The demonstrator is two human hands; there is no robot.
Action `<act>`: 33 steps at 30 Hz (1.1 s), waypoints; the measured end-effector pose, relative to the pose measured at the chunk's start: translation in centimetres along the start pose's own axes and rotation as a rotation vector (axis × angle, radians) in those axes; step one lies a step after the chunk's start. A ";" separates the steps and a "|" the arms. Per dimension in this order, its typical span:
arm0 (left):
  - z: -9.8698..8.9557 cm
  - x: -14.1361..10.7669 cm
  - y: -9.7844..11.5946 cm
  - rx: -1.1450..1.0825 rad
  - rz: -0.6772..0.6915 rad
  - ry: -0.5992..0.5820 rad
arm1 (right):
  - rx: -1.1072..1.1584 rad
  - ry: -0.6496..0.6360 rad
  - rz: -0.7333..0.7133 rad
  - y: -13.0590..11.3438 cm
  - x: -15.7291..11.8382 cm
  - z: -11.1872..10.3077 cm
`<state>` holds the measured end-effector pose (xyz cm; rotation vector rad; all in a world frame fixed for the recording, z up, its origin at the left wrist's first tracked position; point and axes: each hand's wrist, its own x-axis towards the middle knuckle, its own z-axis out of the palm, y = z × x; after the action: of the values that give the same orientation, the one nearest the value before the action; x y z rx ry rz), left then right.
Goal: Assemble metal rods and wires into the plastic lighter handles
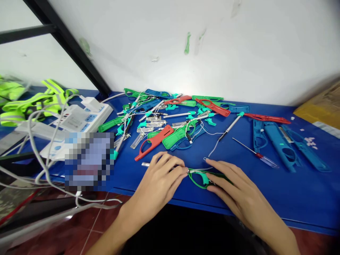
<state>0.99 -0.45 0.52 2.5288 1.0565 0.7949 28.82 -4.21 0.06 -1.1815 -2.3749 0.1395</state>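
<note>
A green lighter casing (197,183) lies near the table's front edge with a teal trigger (205,178) and a thin white wire in it. My left hand (162,177) is closed over its front end, fingertips pressed together beside the trigger loop. A metal tube (145,164) sticks out to the left from under that hand. My right hand (239,187) grips the handle end, which its fingers mostly hide; the thumb is near the trigger. Just beyond the right fingertips rests a small wire ring (205,159), its wire leading up to a metal rod (233,124) with a teal tip.
Behind my hands is a pile of loose lighter parts, including a red casing half (155,141). To the right lie a screwdriver (265,159) and blue casing halves (281,145). A power strip (97,117) with cables, a blurred-out phone-like object (91,161) and yellow reflective straps (50,95) occupy the left.
</note>
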 end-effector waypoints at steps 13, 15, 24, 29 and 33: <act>0.3 -0.4 -0.2 0.161 0.115 -0.106 | -0.056 -0.013 -0.012 -0.1 0.7 0.1; 0.4 -0.4 -0.1 0.159 0.111 -0.116 | -0.042 -0.027 -0.005 0.0 0.5 0.3; 0.3 -0.3 -0.1 0.163 0.117 -0.100 | 0.010 -0.037 0.060 0.0 0.3 0.3; 0.3 -0.3 -0.1 0.167 0.122 -0.093 | 0.031 -0.023 0.071 0.1 0.3 0.3; 0.3 -0.3 -0.1 0.174 0.122 -0.089 | 0.028 -0.027 0.069 0.1 0.2 0.3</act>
<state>0.95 -0.57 0.13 2.7695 0.9895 0.6383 28.64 -3.97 -0.15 -1.2560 -2.3483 0.2123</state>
